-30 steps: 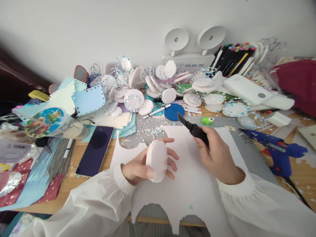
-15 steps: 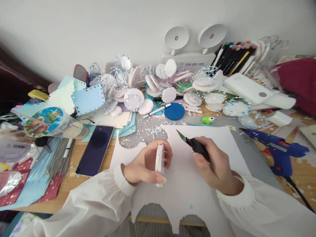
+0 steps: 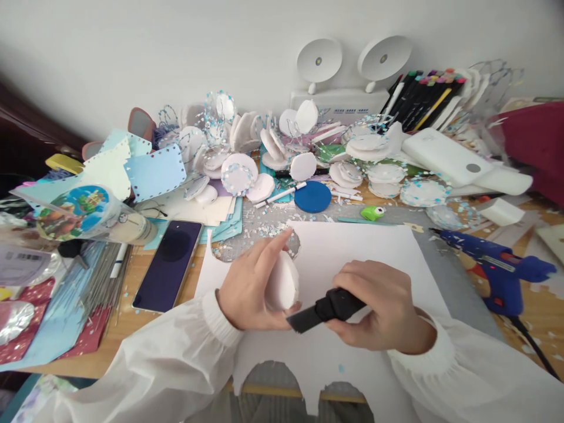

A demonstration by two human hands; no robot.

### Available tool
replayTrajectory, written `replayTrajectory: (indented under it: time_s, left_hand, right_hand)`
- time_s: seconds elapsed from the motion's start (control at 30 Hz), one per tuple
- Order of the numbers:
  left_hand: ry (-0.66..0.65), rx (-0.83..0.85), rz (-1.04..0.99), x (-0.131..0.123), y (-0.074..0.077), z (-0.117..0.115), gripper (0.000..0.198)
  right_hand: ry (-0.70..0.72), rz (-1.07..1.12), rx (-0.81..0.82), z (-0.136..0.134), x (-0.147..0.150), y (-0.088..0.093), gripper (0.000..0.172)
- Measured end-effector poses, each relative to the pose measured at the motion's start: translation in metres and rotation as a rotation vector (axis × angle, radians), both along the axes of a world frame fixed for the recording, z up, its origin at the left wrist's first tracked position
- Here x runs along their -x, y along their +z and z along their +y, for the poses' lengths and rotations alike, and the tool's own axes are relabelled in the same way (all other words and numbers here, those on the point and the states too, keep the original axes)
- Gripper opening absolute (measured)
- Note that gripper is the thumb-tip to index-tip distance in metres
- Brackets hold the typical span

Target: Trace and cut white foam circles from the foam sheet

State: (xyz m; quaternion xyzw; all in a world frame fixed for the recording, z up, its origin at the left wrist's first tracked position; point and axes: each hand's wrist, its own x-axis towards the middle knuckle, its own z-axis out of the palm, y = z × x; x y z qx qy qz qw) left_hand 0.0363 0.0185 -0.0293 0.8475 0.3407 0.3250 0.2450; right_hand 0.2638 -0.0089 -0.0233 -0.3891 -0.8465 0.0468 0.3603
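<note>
My left hand (image 3: 258, 282) grips a thick white disc (image 3: 284, 283) by its edge, fingers and thumb curved around it. The disc is tilted, with one flat face partly showing. My right hand (image 3: 376, 302) is closed on the black handle of a utility knife (image 3: 328, 308). The blade points left, its tip close to the thumb of my left hand at the disc's lower edge; I cannot tell whether it touches. Below both hands lies a white sheet (image 3: 352, 358) with rounded pieces cut out of its edges.
Several white discs (image 3: 303, 167) and a blue round lid (image 3: 312, 197) stand behind. A blue glue gun (image 3: 497, 252) lies at right. On the left are a phone (image 3: 168, 265) and a clear cup (image 3: 110, 217). Small paper scraps (image 3: 273, 232) litter the grey mat.
My left hand has turned the disc from edge-on so its face shows. My right hand has swung the knife's blade down and left, towards the disc.
</note>
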Motion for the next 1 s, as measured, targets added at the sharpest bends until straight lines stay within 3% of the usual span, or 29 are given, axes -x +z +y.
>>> replayTrajectory:
  time_s: [0.17,0.53,1.0]
  left_hand:
    - [0.024,-0.009,0.099,-0.0015,-0.0042,-0.0022,0.096]
    - [0.098,0.095,0.15,-0.006,-0.0022,-0.0041,0.095]
    - [0.151,0.14,0.126,-0.0059,0.0008,-0.0037,0.069]
  right_hand:
    - [-0.018,-0.109,-0.046,0.0014,0.002,-0.0004,0.03]
    - [-0.021,-0.186,0.013,0.0015,0.0045,-0.0027,0.032]
    - [-0.021,-0.163,0.028,0.0008,0.0062,-0.0042,0.029]
